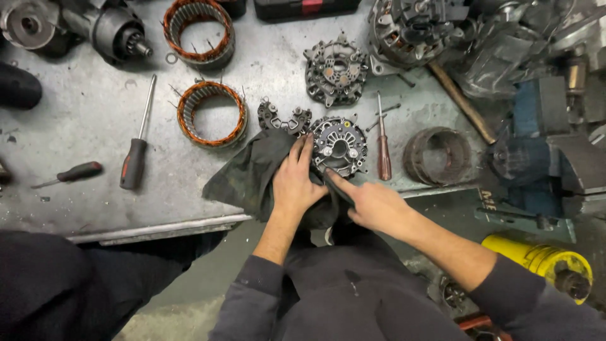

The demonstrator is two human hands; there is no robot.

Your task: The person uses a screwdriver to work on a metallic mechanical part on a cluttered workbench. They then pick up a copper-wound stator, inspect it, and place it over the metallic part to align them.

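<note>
Alternator end housing [339,146] sits at the metal workbench [82,120] edge, over a dark rag [249,173]. Left hand [295,183] lies flat, fingers extended on rag and housing; right hand [372,203] points its forefinger at the housing's rim, other fingers curled.

Bench [82,208], frame centre: alternator end plate [339,146] beside cloth [252,173] on its left; wooden-handled screwdriver [383,142] right; two stator rings [211,113] upper left; two screwdrivers [136,155] far left.
</note>
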